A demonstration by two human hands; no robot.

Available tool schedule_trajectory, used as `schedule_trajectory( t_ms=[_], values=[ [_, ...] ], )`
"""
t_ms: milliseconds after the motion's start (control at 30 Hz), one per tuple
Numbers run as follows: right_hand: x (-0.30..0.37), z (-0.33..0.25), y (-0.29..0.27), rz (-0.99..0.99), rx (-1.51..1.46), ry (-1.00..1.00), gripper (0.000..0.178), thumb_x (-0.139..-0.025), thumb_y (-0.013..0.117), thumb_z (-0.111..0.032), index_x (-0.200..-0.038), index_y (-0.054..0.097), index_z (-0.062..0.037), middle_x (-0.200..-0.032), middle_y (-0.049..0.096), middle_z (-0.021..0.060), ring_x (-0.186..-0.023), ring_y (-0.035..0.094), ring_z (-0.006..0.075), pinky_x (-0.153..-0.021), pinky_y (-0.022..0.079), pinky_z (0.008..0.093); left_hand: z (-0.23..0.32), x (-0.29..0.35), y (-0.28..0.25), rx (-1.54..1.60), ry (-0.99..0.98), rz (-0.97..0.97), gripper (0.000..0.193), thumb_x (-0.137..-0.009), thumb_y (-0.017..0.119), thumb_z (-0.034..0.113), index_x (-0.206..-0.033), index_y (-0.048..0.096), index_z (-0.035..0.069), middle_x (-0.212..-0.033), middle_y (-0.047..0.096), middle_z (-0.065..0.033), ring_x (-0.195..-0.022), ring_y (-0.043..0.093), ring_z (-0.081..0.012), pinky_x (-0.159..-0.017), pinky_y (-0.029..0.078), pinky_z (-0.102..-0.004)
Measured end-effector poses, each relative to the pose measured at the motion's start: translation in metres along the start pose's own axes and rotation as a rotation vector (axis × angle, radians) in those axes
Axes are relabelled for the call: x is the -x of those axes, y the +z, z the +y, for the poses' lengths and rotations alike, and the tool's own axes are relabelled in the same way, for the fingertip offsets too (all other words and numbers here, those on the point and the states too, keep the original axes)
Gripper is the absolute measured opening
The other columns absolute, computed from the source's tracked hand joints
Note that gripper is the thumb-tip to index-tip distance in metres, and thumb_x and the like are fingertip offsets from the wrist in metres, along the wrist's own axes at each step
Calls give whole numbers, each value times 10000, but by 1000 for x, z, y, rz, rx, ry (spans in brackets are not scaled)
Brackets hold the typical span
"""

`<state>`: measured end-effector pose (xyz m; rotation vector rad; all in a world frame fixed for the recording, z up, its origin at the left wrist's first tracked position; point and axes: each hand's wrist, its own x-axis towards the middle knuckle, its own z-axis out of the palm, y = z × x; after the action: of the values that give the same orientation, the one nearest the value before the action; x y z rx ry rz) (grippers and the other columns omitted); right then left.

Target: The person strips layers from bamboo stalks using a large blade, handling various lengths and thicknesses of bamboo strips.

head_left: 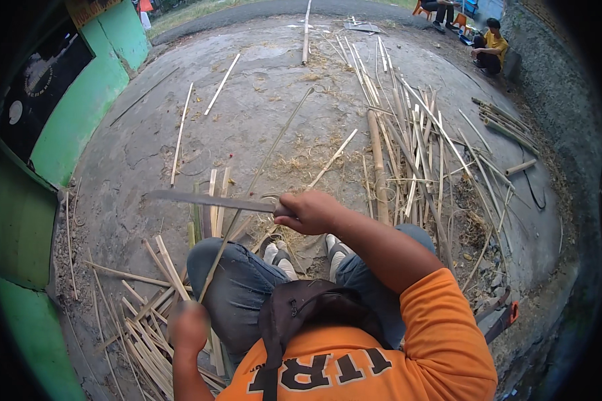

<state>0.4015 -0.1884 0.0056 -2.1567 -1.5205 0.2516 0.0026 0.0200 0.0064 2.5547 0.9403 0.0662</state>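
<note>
My right hand [311,212] is closed around the handle of a machete [207,200], its long blade pointing left. The blade crosses a long, thin bamboo strip [274,150] just in front of my left knee; whether it touches the strip I cannot tell. That strip slants from beside my left thigh up to the far middle of the ground. At its near end my left hand [189,331] is closed on it, low at my left side; the fingers are partly blurred. Split bamboo pieces [147,347] lie in a heap beside and under my left hand.
A large pile of bamboo strips [415,147] covers the ground ahead right, with a thick pole [378,167] along its edge. An orange-and-black handsaw [505,321] lies by my right elbow. Green wall [80,134] stands left; a person in yellow [491,48] squats far right.
</note>
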Motion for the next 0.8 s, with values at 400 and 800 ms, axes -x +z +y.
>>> schedule_trajectory(
  t_ms=[400,800],
  values=[
    [-3,29,-4,168,-85,147,458,-1001,629,-538,-1002,600,-81,-808,682,219,-804,679,471,-708,525,551,4,-2,-2,27,-14,-19,656,-1090,448,554,-838,587,-35,-777,619,-311,-792,592,-571,-665,435,-588],
    [-8,28,1,182,17,58,419,-959,690,-517,-978,609,-106,-811,706,193,-763,690,455,-660,538,536,-1,5,11,-14,-25,41,662,-1092,431,564,-827,576,-25,-773,623,-310,-804,597,-568,-674,442,-600]
  ],
)
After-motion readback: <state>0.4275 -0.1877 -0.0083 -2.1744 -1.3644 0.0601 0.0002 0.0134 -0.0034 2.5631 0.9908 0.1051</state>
